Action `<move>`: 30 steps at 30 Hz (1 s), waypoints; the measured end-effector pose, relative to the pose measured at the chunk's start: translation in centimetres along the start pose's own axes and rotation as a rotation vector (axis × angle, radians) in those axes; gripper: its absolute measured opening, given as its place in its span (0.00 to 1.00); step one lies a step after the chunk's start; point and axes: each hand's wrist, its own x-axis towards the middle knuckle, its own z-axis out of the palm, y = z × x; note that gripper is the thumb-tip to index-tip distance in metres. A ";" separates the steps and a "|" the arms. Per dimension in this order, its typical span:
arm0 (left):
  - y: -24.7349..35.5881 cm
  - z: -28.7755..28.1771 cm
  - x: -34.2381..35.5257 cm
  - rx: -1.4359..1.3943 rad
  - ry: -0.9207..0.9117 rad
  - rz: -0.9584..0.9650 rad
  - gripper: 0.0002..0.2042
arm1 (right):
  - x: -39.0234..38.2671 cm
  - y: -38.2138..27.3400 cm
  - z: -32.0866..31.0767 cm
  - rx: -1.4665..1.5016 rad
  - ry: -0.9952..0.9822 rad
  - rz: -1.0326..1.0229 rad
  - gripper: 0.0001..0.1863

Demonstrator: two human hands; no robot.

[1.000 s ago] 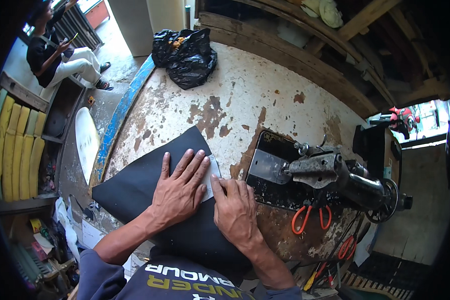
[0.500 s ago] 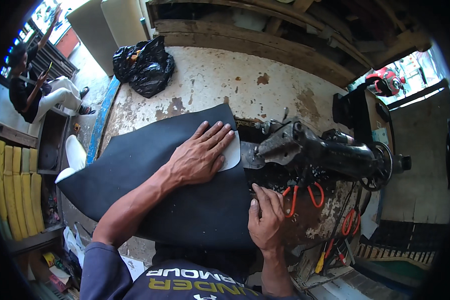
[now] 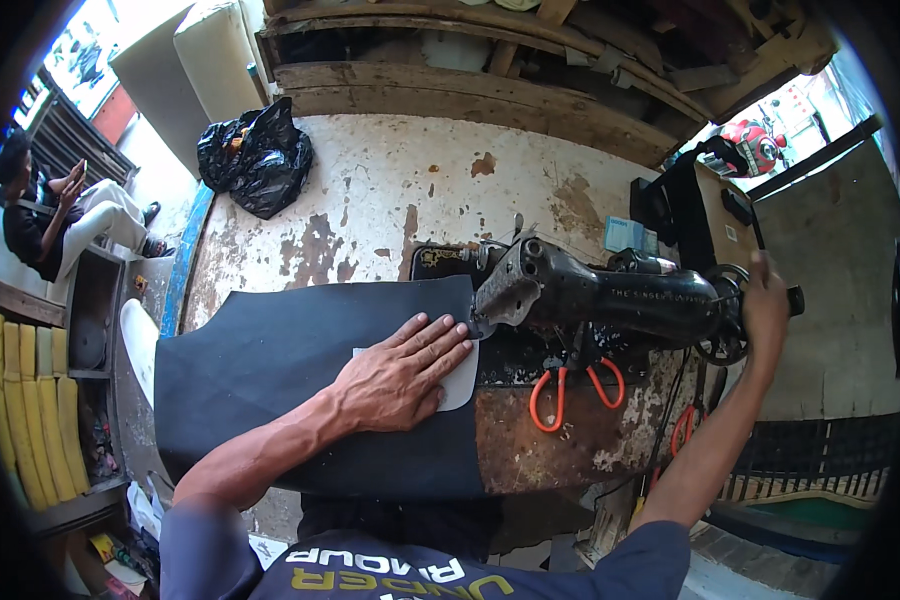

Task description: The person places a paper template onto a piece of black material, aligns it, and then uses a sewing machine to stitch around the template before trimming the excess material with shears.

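Note:
My left hand lies flat, fingers stretched, on a large black sheet and over a pale rounded-corner piece. The sheet's right edge is at the needle end of an old black sewing machine. My right hand is closed on the machine's handwheel, its fingertips partly hidden. Orange-handled scissors hang from the machine below its arm.
A worn tabletop with a blue edge carries a crumpled black plastic bag. A wooden shelf spans the back. At left, a seated person holds a small object near stacked yellow foam.
The sheet and my left hand have moved, turning so the edge meets the machine. My right hand has left the sheet and moved up and right onto the handwheel.

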 end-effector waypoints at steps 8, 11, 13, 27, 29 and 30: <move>-0.3 -0.1 0.2 -0.016 0.016 -0.011 0.36 | -3.4 -0.8 -4.9 -0.085 -0.317 0.357 0.27; -0.3 0.0 0.2 0.004 0.026 -0.001 0.35 | -2.7 -1.1 -3.1 0.094 -0.207 0.238 0.25; -0.3 -0.1 0.2 -0.019 -0.003 -0.004 0.35 | -2.4 -0.4 -2.5 0.090 -0.241 0.194 0.25; -1.2 -0.4 1.3 -0.014 0.040 0.013 0.37 | -21.0 -15.9 4.8 0.648 -0.331 -0.562 0.09; -1.3 -0.4 1.4 -0.004 0.049 0.011 0.37 | -20.2 -15.9 7.1 0.544 -0.267 -0.634 0.08; -1.3 -0.4 1.5 0.000 0.045 0.009 0.37 | -19.4 -15.5 7.9 0.451 -0.247 -0.622 0.07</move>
